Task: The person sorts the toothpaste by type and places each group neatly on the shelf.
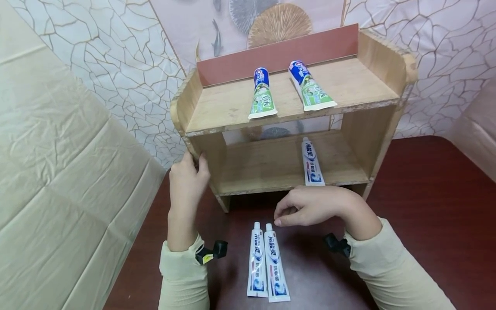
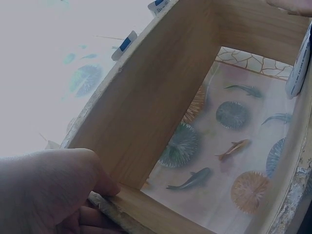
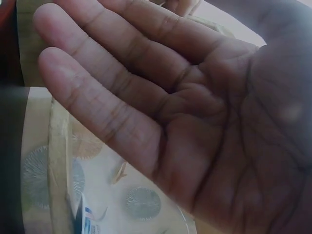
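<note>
My left hand (image 1: 190, 174) grips the left side panel of a small wooden shelf (image 1: 294, 118); in the left wrist view its thumb lies on the inner side and its fingers outside. My right hand (image 1: 310, 206), fingers loosely bent and holding nothing, hovers in front of the lower board. Just beside its fingertips are the caps of two white-and-blue toothpaste tubes, a left tube (image 1: 256, 262) and a right tube (image 1: 276, 267), side by side on the table. A similar toothpaste tube (image 1: 311, 162) lies on the lower board, its flat end at the front edge.
Two blue-and-green toothpaste tubes, one left (image 1: 262, 95) and one right (image 1: 310, 88), lie on the top board. A reddish strip (image 1: 279, 54) backs that board. The shelf stands on a dark red table (image 1: 434, 206), with patterned cloth walls behind.
</note>
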`<act>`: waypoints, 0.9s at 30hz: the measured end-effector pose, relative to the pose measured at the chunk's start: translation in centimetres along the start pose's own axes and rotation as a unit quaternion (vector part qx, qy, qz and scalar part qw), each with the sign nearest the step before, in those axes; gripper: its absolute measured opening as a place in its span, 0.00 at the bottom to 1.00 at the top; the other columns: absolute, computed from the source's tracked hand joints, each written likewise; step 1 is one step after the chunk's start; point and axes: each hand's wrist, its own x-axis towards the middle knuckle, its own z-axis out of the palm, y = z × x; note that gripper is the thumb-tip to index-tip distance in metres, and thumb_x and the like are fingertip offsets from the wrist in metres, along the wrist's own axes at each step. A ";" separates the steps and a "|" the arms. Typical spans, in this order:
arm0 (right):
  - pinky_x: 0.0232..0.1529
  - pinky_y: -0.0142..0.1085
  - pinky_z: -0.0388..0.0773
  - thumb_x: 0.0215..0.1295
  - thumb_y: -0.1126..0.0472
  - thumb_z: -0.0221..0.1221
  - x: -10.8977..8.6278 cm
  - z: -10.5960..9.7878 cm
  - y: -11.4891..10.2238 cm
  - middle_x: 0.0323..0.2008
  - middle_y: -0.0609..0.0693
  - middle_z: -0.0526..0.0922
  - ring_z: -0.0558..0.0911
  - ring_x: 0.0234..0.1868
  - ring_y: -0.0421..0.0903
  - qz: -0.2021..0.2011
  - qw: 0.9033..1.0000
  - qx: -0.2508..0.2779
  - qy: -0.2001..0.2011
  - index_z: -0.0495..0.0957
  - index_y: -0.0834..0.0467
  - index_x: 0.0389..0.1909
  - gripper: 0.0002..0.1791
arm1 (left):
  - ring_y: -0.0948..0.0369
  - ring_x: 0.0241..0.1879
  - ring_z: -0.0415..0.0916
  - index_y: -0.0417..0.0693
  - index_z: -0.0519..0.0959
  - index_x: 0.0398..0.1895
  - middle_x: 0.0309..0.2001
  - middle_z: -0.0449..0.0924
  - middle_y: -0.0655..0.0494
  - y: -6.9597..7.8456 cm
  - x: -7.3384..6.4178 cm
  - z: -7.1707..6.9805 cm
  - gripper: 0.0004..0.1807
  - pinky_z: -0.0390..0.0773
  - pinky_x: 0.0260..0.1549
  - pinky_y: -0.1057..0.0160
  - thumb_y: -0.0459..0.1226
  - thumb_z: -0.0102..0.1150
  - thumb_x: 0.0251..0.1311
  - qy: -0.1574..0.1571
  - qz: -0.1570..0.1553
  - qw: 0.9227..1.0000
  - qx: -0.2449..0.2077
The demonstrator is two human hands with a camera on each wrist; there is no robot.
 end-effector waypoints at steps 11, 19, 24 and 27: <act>0.43 0.30 0.78 0.68 0.47 0.56 0.7 0.6 0.1 0.37 0.35 0.84 0.82 0.39 0.32 0.034 0.999 0.005 -0.028 0.83 0.47 0.44 0.12 | 0.42 0.27 0.81 0.45 0.75 0.31 0.22 0.81 0.44 0.1 0.0 -0.1 0.16 0.76 0.27 0.45 0.49 0.50 0.66 -0.004 -0.004 1.000 -0.002; 0.41 0.30 0.77 0.67 0.47 0.56 0.9 0.9 0.4 0.35 0.35 0.83 0.81 0.37 0.33 0.037 0.999 0.004 -0.030 0.83 0.46 0.42 0.11 | 0.44 0.26 0.82 0.46 0.75 0.31 0.22 0.81 0.45 0.1 -0.1 -0.1 0.16 0.77 0.26 0.46 0.48 0.50 0.66 -0.007 0.001 1.000 -0.005; 0.39 0.30 0.77 0.68 0.47 0.56 0.9 0.8 0.4 0.35 0.37 0.84 0.81 0.35 0.35 0.028 0.999 0.001 -0.028 0.83 0.47 0.42 0.12 | 0.45 0.25 0.81 0.46 0.75 0.31 0.22 0.81 0.46 0.2 0.0 -0.1 0.16 0.77 0.26 0.47 0.48 0.50 0.66 -0.006 0.004 1.000 -0.008; 0.39 0.30 0.77 0.68 0.47 0.56 0.9 0.8 0.3 0.35 0.36 0.84 0.81 0.36 0.34 0.026 0.999 0.003 -0.029 0.83 0.48 0.42 0.13 | 0.44 0.25 0.82 0.45 0.75 0.32 0.22 0.81 0.45 0.1 0.0 -0.1 0.17 0.77 0.25 0.47 0.49 0.49 0.67 -0.007 0.003 1.000 -0.006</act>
